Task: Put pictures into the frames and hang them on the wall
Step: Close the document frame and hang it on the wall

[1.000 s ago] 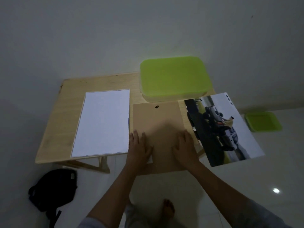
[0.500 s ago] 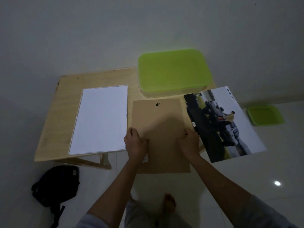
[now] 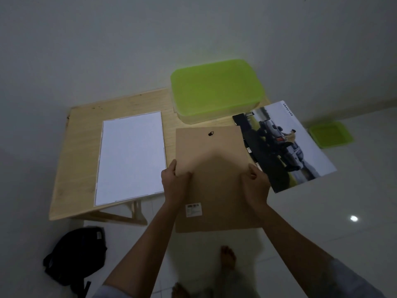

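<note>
A brown backing board (image 3: 214, 160), with a small black hanger near its top and a white label near its lower left, is held over the table's front edge. My left hand (image 3: 175, 181) grips its left edge and my right hand (image 3: 255, 183) grips its right edge. A car picture (image 3: 285, 145) lies to the right, half off the table. A white-faced frame or sheet (image 3: 131, 155) lies flat on the left of the wooden table (image 3: 81, 147).
A lime-green lidded box (image 3: 217, 91) stands at the table's back right against the grey wall. A small green tray (image 3: 330, 134) sits on the white floor at the right. A black backpack (image 3: 75, 257) lies on the floor lower left. My bare feet (image 3: 227, 257) show below.
My hands went from lying flat on the board to gripping its two side edges. The board now reaches further past the table's front edge, and its label shows.
</note>
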Motion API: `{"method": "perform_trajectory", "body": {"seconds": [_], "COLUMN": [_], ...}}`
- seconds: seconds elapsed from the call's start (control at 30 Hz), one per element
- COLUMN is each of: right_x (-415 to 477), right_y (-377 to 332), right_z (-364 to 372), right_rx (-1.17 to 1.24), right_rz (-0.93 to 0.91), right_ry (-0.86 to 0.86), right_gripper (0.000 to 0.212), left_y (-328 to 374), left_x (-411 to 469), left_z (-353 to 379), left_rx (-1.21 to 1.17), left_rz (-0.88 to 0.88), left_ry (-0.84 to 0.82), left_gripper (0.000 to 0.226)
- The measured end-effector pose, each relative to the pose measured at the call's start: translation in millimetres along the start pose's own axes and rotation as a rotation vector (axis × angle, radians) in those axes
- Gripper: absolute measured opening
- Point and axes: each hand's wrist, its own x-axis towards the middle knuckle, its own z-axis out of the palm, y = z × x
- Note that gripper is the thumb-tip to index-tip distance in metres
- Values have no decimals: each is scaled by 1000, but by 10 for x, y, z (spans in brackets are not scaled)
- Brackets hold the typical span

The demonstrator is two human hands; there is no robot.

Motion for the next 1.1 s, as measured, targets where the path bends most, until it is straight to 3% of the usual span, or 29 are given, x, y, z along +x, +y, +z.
{"method": "perform_trajectory", "body": {"seconds": [0.2,0.33,0.6,0.97,1.1], "right_x": [-542,-842,-988,-266,-64], "right_y": [-163,-294,-650,-1024,-1030], "right_z": [110,413,1124,1842,1955], "right_rx": [114,123,61,-45,-113], "right_rz": [-83,-83,-188,-248,-241], "right_ry": [-45,-90,-192,-337,-341], "right_gripper": [36,42,31,21,29], "left_y": [-151,-286,-531,-459,-493], "left_x": [-172,-169,139,827,1048], "left_z": [-568,-1069,-1817,-1945,-1844], "left_rx": [-82,-83,-132,-128,-107], "left_rz": [117,76,-25,-59,-62], "left_ry": [-53,-3,139,256,263], "left_gripper": [37,58,53,40,36]}}
